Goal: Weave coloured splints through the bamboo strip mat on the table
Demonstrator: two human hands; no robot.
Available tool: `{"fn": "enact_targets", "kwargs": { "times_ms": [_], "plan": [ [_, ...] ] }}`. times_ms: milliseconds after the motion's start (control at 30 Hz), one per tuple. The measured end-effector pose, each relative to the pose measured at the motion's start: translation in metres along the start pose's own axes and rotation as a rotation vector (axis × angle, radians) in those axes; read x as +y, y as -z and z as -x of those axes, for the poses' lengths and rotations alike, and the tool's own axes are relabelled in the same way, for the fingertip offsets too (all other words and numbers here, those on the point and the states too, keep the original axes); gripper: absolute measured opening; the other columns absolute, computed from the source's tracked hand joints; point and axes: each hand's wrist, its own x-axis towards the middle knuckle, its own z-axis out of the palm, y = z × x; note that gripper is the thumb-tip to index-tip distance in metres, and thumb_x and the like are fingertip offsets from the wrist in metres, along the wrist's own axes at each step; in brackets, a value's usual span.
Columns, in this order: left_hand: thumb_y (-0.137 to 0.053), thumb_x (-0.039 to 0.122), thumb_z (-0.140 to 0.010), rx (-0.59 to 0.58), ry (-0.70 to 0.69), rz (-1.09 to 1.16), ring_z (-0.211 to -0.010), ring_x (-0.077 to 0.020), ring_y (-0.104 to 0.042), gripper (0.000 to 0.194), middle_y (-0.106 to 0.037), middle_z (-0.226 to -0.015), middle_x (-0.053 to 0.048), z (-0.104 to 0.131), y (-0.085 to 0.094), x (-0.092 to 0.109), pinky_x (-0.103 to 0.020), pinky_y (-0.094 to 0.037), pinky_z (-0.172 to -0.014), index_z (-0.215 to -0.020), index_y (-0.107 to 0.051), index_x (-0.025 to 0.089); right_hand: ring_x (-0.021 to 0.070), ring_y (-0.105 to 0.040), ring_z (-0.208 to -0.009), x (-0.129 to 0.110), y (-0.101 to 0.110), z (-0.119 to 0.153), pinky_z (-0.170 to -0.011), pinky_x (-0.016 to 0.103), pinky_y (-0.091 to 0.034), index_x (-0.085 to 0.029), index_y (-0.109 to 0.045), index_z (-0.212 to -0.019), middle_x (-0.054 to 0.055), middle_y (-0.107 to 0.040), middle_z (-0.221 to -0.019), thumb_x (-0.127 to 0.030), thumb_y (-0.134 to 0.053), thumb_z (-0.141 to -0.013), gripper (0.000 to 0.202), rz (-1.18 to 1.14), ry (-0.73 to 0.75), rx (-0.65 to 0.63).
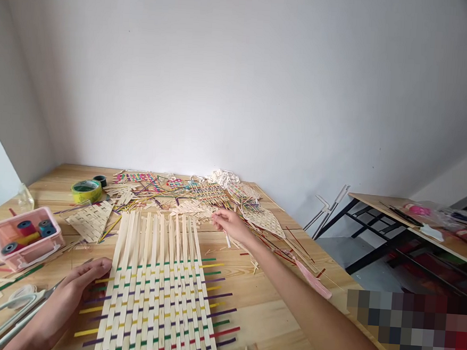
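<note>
A partly woven mat (160, 308) of pale flat strips lies in front of me. Thin green, yellow, purple and red strips cross it, their ends sticking out at both sides. Its far part shows bare lengthwise strips. My left hand (84, 279) is closed on the mat's left edge, thumb on top, other fingers partly hidden. Beyond the mat's far right corner, my right hand (232, 225) reaches toward a heap of pale strip scraps (193, 208). Its fingers are curled together, and whatever they pinch is too small to make out.
Scissors (16, 309) lie by my left wrist. Farther left stands a pink box (27, 240) with thread spools. Yellow tape (86, 190) and a woven piece (90, 221) sit behind. A pink tassel (312, 276) lies right. Another table (399, 208) stands across a gap.
</note>
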Motion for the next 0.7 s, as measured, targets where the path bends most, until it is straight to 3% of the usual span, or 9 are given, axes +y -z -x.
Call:
{"fn": "enact_targets", "kwargs": {
  "times_ms": [133, 267, 400, 533, 700],
  "plan": [
    [-0.088, 0.052, -0.066, -0.004, -0.023, -0.056, -0.085, -0.0308, -0.075, 0.035, -0.078, -0.089, -0.004, 0.006, -0.005, 0.004, -0.036, -0.064, -0.072, -0.083, -0.073, 0.024, 0.0164, -0.06, -0.066, -0.011, 0.008, -0.055, -0.067, 0.029, -0.046, -0.016, -0.076, -0.089, 0.005, -0.073, -0.076, -0.036, -0.069, -0.088, 0.021, 0.218, 0.034, 0.001],
    [-0.086, 0.059, -0.063, -0.026, -0.182, -0.192, -0.081, -0.0307, -0.07, 0.041, -0.072, -0.076, -0.003, 0.007, -0.007, 0.005, -0.035, -0.06, -0.068, -0.075, -0.068, 0.024, 0.0199, -0.067, -0.079, -0.02, -0.012, -0.099, -0.077, 0.029, -0.048, -0.014, -0.081, -0.086, 0.008, -0.079, -0.083, -0.017, -0.07, -0.087, 0.011, 0.416, 0.1, -0.061],
    [-0.075, 0.069, -0.075, -0.095, -0.276, -0.293, -0.075, -0.0226, -0.059, 0.048, -0.061, -0.074, 0.0, 0.002, -0.005, 0.0, -0.028, -0.051, -0.065, -0.077, -0.064, 0.022, 0.0206, -0.073, -0.087, -0.035, -0.063, -0.13, -0.078, 0.026, -0.05, -0.016, -0.084, -0.09, 0.006, -0.082, -0.091, -0.015, -0.072, -0.088, 0.012, 0.558, 0.196, -0.202],
    [-0.067, 0.071, -0.082, -0.122, -0.312, -0.343, -0.073, -0.0191, -0.048, 0.05, -0.05, -0.074, 0.002, -0.003, -0.002, -0.006, -0.026, -0.046, -0.065, -0.075, -0.057, 0.022, 0.0188, -0.073, -0.089, -0.064, -0.129, -0.156, -0.082, 0.025, -0.051, -0.019, -0.084, -0.108, 0.005, -0.082, -0.098, -0.014, -0.068, -0.093, 0.022, 0.671, 0.348, -0.303],
    [-0.061, 0.068, -0.087, -0.13, -0.351, -0.375, -0.072, -0.0188, -0.043, 0.048, -0.044, -0.073, 0.003, -0.007, -0.002, -0.01, -0.027, -0.041, -0.066, -0.074, -0.053, 0.022, 0.0226, -0.068, -0.115, -0.104, -0.201, -0.169, -0.095, 0.029, -0.05, -0.021, -0.079, -0.124, 0.009, -0.076, -0.122, -0.01, -0.058, -0.097, 0.036, 0.792, 0.565, -0.35]
  ]
}}
